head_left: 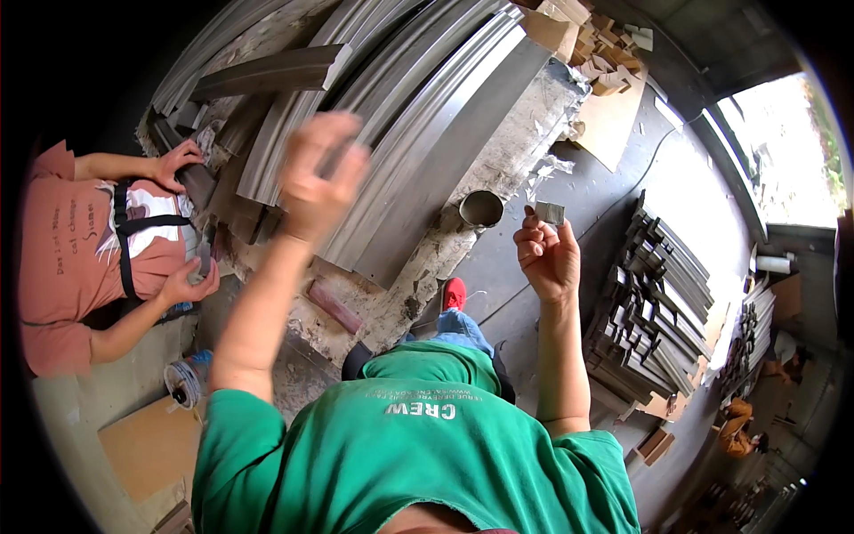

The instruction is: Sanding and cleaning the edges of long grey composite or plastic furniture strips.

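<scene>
Head view. The right hand (547, 258), at 3 o'clock from centre, pinches a small grey square piece (551, 213) between thumb and fingertips, above a metal cup (481, 209) at its 10 o'clock. The left hand (318, 182), fingers curled, reaches onto long grey metal strips (418, 116); whether it grips one cannot be told. A co-worker's hands (182, 165) work at 9 o'clock.
</scene>
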Motion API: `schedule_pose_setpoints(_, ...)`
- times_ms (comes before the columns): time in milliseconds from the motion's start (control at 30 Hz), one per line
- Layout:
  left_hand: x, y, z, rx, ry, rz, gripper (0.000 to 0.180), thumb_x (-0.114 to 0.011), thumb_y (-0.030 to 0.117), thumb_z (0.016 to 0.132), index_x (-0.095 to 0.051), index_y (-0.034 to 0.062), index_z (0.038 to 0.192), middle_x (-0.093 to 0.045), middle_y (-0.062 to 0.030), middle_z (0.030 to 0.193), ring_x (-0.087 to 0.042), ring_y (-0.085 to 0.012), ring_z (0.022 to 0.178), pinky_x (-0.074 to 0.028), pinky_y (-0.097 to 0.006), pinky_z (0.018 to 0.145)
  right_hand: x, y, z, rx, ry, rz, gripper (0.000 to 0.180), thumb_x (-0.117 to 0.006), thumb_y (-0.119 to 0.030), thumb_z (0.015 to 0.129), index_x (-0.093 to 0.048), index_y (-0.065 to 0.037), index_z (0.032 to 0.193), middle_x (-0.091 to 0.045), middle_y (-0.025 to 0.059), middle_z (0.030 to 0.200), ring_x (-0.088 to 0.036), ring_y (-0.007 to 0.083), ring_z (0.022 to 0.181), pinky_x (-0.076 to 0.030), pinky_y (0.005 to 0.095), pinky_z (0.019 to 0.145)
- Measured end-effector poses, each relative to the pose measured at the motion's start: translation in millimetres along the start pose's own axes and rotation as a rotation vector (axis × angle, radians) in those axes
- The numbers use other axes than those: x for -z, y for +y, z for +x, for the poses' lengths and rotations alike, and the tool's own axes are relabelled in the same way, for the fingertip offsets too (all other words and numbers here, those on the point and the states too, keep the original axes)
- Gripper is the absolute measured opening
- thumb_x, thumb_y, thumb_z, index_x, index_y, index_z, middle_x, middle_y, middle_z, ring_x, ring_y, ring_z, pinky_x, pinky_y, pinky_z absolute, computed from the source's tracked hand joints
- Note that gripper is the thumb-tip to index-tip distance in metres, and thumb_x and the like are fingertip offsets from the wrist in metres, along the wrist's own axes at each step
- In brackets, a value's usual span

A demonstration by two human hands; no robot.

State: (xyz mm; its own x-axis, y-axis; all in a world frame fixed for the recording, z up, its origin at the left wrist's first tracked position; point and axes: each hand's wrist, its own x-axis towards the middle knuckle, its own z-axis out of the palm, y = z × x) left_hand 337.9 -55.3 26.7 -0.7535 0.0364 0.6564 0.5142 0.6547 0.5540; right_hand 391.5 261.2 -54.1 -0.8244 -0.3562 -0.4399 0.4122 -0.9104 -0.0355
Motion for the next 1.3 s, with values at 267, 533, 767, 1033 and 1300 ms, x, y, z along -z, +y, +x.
schedule_pose_setpoints(267, 135.5, -188.9, 68.9, 0.121, -0.414, 0.89, 0.091, -0.063, -0.001, 0.063, -0.026, 0.0202, 0.143, -0.034, -0.0098, 0.144, -0.034, -0.0294, 0.131, -0.034, -0.045, 0.102, 4.9, 4.4, 10.7, 0.012, 0.13, 0.159, 0.042, -0.06, -0.023, 0.087, -0.051, 0.011, 0.11, -0.054, 0.0061, 0.079, -0.046, 0.0127, 0.068, -0.038, 0.0195, 0.054)
schedule_pose_setpoints(533, 83.0, -228.4, 85.7, -0.067, -0.659, 0.727, 0.083, -0.063, 0.002, 0.056, -0.039, 0.0128, 0.135, -0.047, -0.0117, 0.133, -0.043, -0.03, 0.124, -0.035, -0.042, 0.1, 37.6, -15.0, -6.8, 0.16, 0.003, -0.043, 0.029, -0.052, -0.026, 0.093, -0.053, 0.002, 0.101, -0.052, 0.0036, 0.077, -0.043, 0.0112, 0.065, -0.034, 0.0206, 0.049)
schedule_pose_setpoints(767, 91.5, -192.1, 92.8, -0.132, -0.235, 0.591, 0.061, -0.053, -0.005, 0.065, -0.053, 0.0116, 0.123, -0.053, -0.0125, 0.126, -0.05, -0.0289, 0.118, -0.042, -0.039, 0.094, -1.3, 3.8, 2.4, 0.848, 0.122, -1.335, 0.027, -0.062, 0.0, 0.086, -0.053, 0.002, 0.111, -0.061, 0.0041, 0.097, -0.057, 0.0094, 0.083, -0.046, 0.0219, 0.072)
schedule_pose_setpoints(1033, -85.4, 4.9, -74.5, 0.149, -0.613, -0.264, 0.101, -0.083, 0.028, 0.059, -0.026, 0.0057, 0.14, -0.042, -0.0154, 0.136, -0.041, -0.0308, 0.124, -0.03, -0.042, 0.105, -17.3, 13.1, 10.8, 1.008, 0.053, -1.97, 0.037, -0.073, -0.001, 0.074, -0.059, -0.006, 0.107, -0.061, 0.007, 0.091, -0.053, 0.0147, 0.071, -0.046, 0.0256, 0.064)
schedule_pose_setpoints(1300, -136.0, 12.0, -95.7, 0.089, -0.499, -0.117, 0.102, -0.083, 0.029, 0.059, -0.026, 0.0054, 0.141, -0.055, -0.0093, 0.117, -0.044, -0.0259, 0.115, -0.031, -0.041, 0.097, -37.4, 4.0, 15.0, 0.857, -0.076, -2.168, 0.038, -0.074, -0.006, 0.072, -0.06, -0.006, 0.106, -0.062, 0.0084, 0.09, -0.054, 0.0222, 0.077, -0.047, 0.032, 0.066)
